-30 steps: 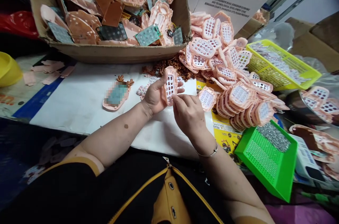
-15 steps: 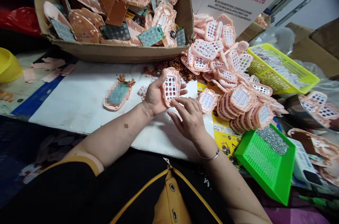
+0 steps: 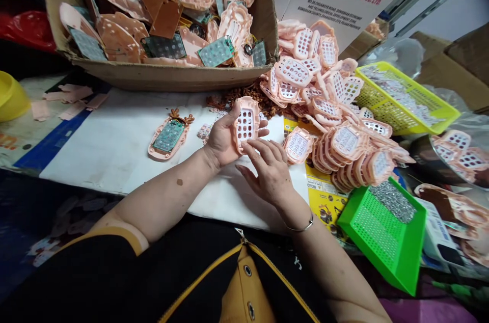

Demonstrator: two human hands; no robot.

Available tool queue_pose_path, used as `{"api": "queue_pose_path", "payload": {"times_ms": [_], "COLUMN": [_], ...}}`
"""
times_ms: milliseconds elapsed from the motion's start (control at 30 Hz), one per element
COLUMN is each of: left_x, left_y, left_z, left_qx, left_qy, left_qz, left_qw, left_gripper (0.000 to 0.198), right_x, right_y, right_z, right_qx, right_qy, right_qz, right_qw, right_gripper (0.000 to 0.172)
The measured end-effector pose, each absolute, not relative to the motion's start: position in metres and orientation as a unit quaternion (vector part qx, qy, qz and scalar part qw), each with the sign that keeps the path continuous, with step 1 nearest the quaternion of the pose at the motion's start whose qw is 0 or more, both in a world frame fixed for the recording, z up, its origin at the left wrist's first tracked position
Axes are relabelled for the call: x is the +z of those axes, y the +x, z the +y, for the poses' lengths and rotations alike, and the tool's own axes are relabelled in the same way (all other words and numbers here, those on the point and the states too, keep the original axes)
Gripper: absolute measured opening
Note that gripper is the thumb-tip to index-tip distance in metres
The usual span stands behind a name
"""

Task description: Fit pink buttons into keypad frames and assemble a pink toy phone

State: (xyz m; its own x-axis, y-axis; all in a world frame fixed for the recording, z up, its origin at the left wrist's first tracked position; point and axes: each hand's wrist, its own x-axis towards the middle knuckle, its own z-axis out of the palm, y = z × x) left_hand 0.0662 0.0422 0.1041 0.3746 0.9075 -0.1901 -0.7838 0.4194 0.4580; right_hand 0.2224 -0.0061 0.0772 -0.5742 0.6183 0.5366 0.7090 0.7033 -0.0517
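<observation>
Left hand (image 3: 222,138) grasping a pink shell (image 3: 246,123): thumb along its left rim, the other fingers (image 3: 263,133) curled round behind and showing at its right rim, so that the shell stands nearly upright with its perforated face toward the camera. Right hand (image 3: 269,172) released, holding nothing; its fingers (image 3: 255,147) are loosely spread, and the fingertips touch the lower edge of the shell. A bracelet (image 3: 302,226) sits on the right wrist. Both hands are over a white sheet (image 3: 114,144). Just left of the left thumb lie a few small white keypads (image 3: 205,131); farther left, flat on the sheet and well apart from the hands, is a pink unit (image 3: 168,134) with brown antlers and a green board in it. Just beyond the fingertips is a heap of small brown parts (image 3: 263,101). Just right of the right fingers a single shell lies at the foot of a large pile of shells (image 3: 336,109), some fanned in overlapping rows. Beyond the heap stands a cardboard box (image 3: 164,76) filled with pink housings, brown plates and green boards. Right of the pile is a yellow tray (image 3: 446,114); near the right forearm is a green tray (image 3: 397,267) tilted, with silvery bits at its far end. At the far left edge is a yellow bowl (image 3: 9,101).
</observation>
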Motion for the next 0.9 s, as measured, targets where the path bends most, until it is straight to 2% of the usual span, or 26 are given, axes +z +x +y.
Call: {"api": "queue_pose_path", "payload": {"times_ms": [200,300,367,433,500,667,900], "left_x": [0.104,0.105,0.104,0.104,0.103,0.101,0.102], "left_y": [0.065,0.064,0.064,0.064,0.066,0.067,0.06], "left_z": [0.045,0.05,0.053,0.054,0.054,0.053,0.058], "left_qx": [0.515,0.551,0.57,0.577,0.582,0.585,0.627], "left_qy": [0.149,0.142,0.132,0.124,0.121,0.122,0.111], "left_qz": [0.227,0.244,0.258,0.271,0.275,0.282,0.249], "left_qw": [0.813,0.785,0.769,0.761,0.755,0.75,0.73], "left_gripper": [0.06,0.07,0.075,0.077,0.077,0.081,0.078], "right_x": [0.088,0.101,0.109,0.113,0.114,0.109,0.109], "right_y": [0.237,0.254,0.263,0.268,0.265,0.248,0.255], "right_z": [0.011,0.045,0.074,0.102,0.126,0.165,0.176], "right_qx": [-0.061,-0.092,-0.101,-0.099,-0.117,-0.144,-0.135], "right_qy": [-0.329,-0.398,-0.48,-0.547,-0.585,-0.615,-0.619], "right_qz": [-0.893,-0.856,-0.836,-0.822,-0.8,-0.773,-0.773], "right_qw": [0.299,0.317,0.245,0.127,0.067,0.051,-0.017], "right_gripper": [0.029,0.026,0.027,0.024,0.025,0.035,0.031]}}
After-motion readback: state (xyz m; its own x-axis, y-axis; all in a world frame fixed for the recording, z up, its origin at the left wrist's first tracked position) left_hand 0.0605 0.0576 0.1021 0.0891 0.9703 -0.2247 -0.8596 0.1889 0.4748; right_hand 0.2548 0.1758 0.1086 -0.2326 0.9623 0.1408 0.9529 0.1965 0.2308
